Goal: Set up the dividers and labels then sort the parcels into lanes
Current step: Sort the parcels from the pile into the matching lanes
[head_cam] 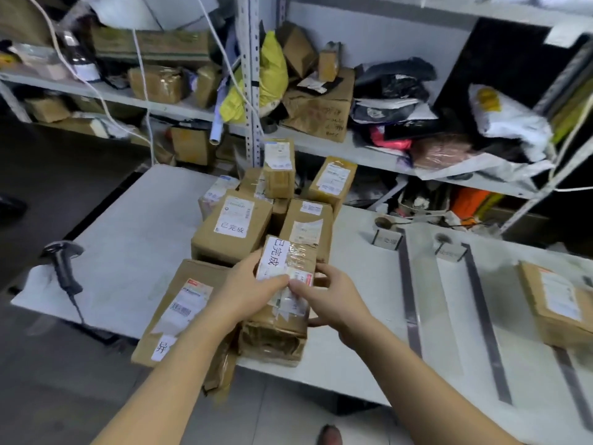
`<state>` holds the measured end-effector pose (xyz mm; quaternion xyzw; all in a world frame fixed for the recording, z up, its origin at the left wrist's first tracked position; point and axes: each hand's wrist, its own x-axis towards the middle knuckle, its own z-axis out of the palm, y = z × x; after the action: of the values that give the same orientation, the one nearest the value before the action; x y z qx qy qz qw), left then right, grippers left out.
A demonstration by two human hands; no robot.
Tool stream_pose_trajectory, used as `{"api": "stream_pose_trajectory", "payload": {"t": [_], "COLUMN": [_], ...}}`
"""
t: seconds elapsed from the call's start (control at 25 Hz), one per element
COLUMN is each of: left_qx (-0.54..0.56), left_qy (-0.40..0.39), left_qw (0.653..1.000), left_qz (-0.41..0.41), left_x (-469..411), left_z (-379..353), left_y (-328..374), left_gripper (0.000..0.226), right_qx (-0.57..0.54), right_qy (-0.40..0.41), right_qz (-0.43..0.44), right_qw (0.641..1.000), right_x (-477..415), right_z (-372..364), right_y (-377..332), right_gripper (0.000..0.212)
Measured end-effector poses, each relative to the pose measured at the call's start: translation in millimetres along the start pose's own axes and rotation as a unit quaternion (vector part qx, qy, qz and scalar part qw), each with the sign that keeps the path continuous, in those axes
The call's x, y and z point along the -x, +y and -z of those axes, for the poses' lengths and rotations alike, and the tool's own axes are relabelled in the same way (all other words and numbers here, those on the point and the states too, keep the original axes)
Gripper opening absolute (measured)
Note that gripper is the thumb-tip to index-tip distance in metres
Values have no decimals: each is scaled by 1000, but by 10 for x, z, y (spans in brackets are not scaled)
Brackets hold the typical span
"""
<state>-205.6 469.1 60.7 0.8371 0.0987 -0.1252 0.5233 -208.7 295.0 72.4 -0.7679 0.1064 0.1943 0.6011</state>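
Parcel depot / courier sorting room. Indicated by: slotted steel shelving [252, 91] crammed with cartons [317, 114] and mailer bags [507, 120]; taped parcels [236, 224] with shipping labels piled on a white table [134, 226]; a handheld barcode scanner [64, 268] parked at its edge; divider strips [409, 284] and label stands [386, 240] laid out as lanes.
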Motion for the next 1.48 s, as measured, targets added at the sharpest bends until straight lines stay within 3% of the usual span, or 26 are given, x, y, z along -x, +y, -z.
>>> {"api": "stream_pose_trajectory", "payload": {"t": [0.2, 0.32, 0.48, 0.8, 1.08, 1.28, 1.48], "left_qx": [-37, -42, -3, -69, -54, -29, -22], "left_qy": [22, 7, -14, -57, -55, -94, -154], "left_qw": [998, 996, 997, 992, 993, 992, 985], "left_qz": [-55, -79, -80, -92, -88, -75, -78], "left_x": [-40, -53, -35, -46, 144, 283, 339], "left_z": [-105, -317, -694, -1669, -2837, -3779, -4552], "left_y": [317, 541, 761, 1217, 1819, 2236, 2559], "left_gripper": [46, 61, 59, 60, 74, 52, 46], "right_qx": [-50, -79, -100, -139, -151, -153, -146], "right_qy": [41, 79, 127, 167, 143, 149, 184], "right_qz": [46, 59, 63, 43, 53, 46, 5], "right_qw": [997, 992, 985, 975, 977, 976, 972], "right_x": [212, 358, 480, 636, 814, 994, 1133], "right_z": [218, 485, 845, 1750, 3094, 4097, 4886], "right_y": [-112, -106, 17, 397, 740, 1102, 1401], "right_gripper": [36, 44, 53, 48, 40, 31, 39]}}
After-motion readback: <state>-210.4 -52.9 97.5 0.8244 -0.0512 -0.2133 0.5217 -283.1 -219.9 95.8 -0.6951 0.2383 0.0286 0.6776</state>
